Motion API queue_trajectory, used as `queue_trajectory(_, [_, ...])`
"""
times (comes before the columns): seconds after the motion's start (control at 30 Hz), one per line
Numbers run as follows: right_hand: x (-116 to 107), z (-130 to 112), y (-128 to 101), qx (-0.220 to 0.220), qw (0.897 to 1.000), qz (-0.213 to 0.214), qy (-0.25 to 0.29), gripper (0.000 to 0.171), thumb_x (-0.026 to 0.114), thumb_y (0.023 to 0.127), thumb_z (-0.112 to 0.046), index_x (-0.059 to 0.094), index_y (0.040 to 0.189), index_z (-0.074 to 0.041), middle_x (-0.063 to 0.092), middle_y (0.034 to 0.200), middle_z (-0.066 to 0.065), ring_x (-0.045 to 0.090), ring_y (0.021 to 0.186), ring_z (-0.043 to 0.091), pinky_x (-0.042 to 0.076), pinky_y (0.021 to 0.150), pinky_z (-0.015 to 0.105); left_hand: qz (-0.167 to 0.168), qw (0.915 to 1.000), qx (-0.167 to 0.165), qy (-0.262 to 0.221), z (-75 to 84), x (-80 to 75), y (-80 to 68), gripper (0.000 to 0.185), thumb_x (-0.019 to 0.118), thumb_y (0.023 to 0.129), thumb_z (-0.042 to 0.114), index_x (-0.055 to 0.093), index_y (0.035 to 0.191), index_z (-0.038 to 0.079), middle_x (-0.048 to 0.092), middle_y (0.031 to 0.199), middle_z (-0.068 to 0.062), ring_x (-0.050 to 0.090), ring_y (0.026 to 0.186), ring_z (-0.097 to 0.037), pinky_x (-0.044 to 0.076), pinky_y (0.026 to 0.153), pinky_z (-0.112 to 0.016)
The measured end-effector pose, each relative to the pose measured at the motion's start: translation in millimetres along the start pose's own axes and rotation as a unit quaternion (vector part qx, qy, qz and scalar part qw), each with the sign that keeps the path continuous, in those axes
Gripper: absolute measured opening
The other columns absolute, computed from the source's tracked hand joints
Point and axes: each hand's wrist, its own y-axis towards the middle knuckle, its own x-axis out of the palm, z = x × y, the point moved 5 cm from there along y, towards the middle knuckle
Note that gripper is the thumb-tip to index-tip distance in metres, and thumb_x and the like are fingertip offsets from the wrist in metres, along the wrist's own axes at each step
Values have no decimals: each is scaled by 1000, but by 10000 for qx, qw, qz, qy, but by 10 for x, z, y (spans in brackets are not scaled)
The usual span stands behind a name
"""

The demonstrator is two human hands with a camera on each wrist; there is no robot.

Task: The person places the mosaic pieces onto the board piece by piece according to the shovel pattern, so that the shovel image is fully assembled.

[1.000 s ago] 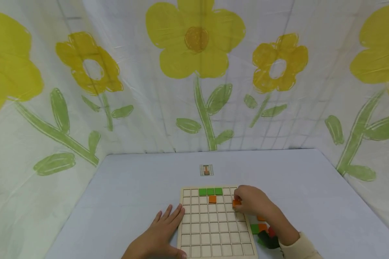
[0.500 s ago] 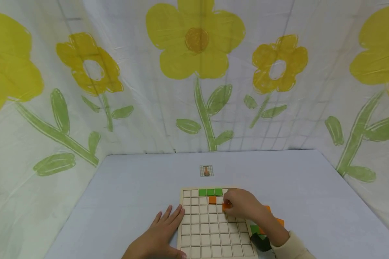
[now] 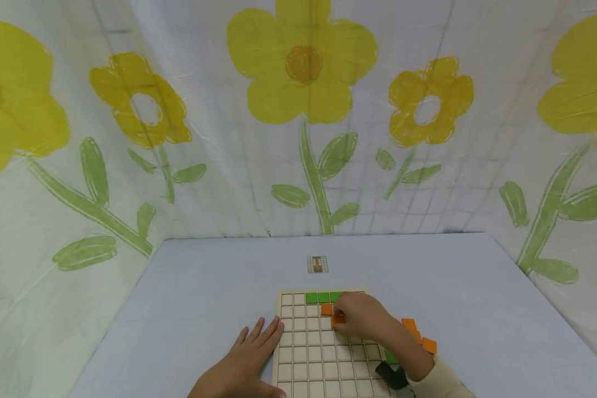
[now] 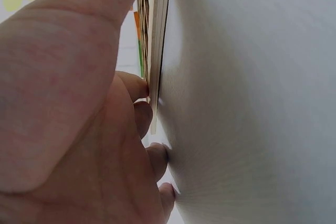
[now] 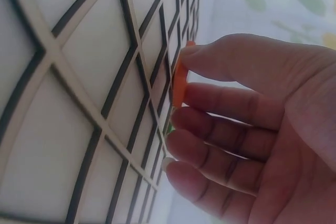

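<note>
A wooden grid board (image 3: 308,354) lies on the pale blue table. Three green tiles (image 3: 322,298) fill cells in its top row, and an orange tile (image 3: 326,309) sits below them. My right hand (image 3: 360,318) pinches another orange tile (image 3: 337,320) between thumb and fingers, just above the cell under the placed orange one. In the right wrist view the orange tile (image 5: 179,80) hangs close over the grid board (image 5: 79,108). My left hand (image 3: 246,359) lies flat on the table, fingers straight against the board's left edge (image 4: 157,51).
Loose orange tiles (image 3: 415,333) and a green one (image 3: 390,356) lie on the table right of the board, by a dark object (image 3: 392,376). A small pattern card (image 3: 317,264) lies beyond the board. A flower-printed sheet (image 3: 298,110) encloses the table.
My right hand has carried the orange tile leftward across the board, from its right edge to just under the placed orange tile. The left hand has stayed put.
</note>
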Motion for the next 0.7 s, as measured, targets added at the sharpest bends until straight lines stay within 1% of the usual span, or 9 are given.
queue_trajectory(0.27, [48, -45, 57, -62, 9998, -166, 77, 10, 73, 75, -22, 64, 76, -18, 49, 73, -12, 41, 61, 5, 38, 51, 21, -18, 10000, 18, -72, 3, -8, 5, 115, 52, 61, 78, 8, 146, 14, 2, 151, -4, 0, 134, -34, 7, 100, -61])
queue_trajectory(0.37, [64, -55, 71, -85, 9998, -168, 7, 9, 72, 74, -21, 64, 77, -17, 48, 74, -12, 41, 61, 5, 37, 50, 21, -23, 10000, 21, -64, 8, -10, 7, 116, 52, 61, 78, 8, 146, 14, 2, 151, -4, 0, 134, -34, 7, 100, -61])
queue_trajectory(0.43, [75, -63, 82, -128, 9998, -149, -61, 9, 72, 74, -20, 63, 74, -18, 46, 72, -12, 40, 59, 6, 36, 49, 21, -38, 10000, 3, -48, 10, -11, 8, 116, 51, 60, 79, 8, 146, 14, 2, 151, -4, 0, 134, -34, 7, 100, -61])
queue_trajectory(0.6, [101, -82, 124, -209, 9993, -129, -269, 16, 72, 75, -22, 56, 69, -22, 41, 67, -12, 37, 57, 6, 34, 47, 21, -23, 10000, 4, -33, 22, -35, -1, 116, 52, 60, 78, 8, 146, 13, 3, 151, -5, 0, 134, -34, 7, 100, -61])
queue_trajectory(0.7, [112, -93, 143, -202, 9990, -123, -379, 18, 72, 75, -25, 56, 69, -23, 40, 67, -12, 37, 58, 6, 34, 47, 21, 40, 10000, 57, -23, 35, -56, -9, 116, 52, 61, 77, 9, 146, 12, 4, 151, -6, 1, 134, -35, 8, 100, -61])
